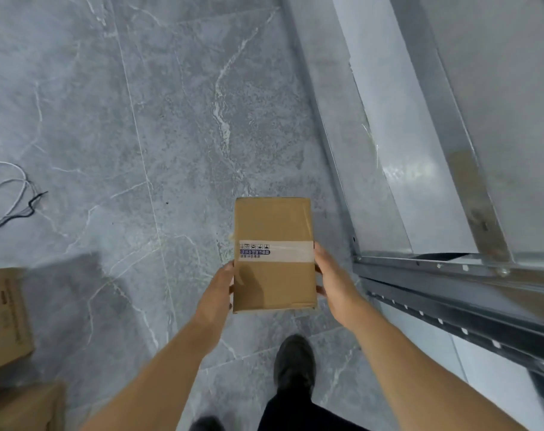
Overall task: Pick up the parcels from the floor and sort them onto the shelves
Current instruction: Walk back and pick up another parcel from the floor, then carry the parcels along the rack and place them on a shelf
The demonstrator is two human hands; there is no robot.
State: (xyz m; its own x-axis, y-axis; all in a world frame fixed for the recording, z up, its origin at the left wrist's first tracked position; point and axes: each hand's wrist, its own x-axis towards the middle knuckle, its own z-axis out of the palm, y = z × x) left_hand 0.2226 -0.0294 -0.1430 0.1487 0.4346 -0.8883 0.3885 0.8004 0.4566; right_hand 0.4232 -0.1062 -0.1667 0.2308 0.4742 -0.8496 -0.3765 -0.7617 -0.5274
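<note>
A brown cardboard parcel [273, 225] with a strip of clear tape and blue print across its top is held in the air above the grey marble floor [140, 119]. My left hand [221, 290] presses its left side and my right hand [332, 278] presses its right side. A metal shelf unit [450, 265] with grey rails and pale boards runs along the right, its near corner just right of my right hand. Two more cardboard parcels sit at the lower left: one [6, 318] on the floor by the edge, another [28, 409] in the corner.
White and black cables [12, 194] lie looped on the floor at the far left. My dark shoes [294, 362] stand on the tiles below the parcel. Open floor stretches ahead and to the left of the shelf.
</note>
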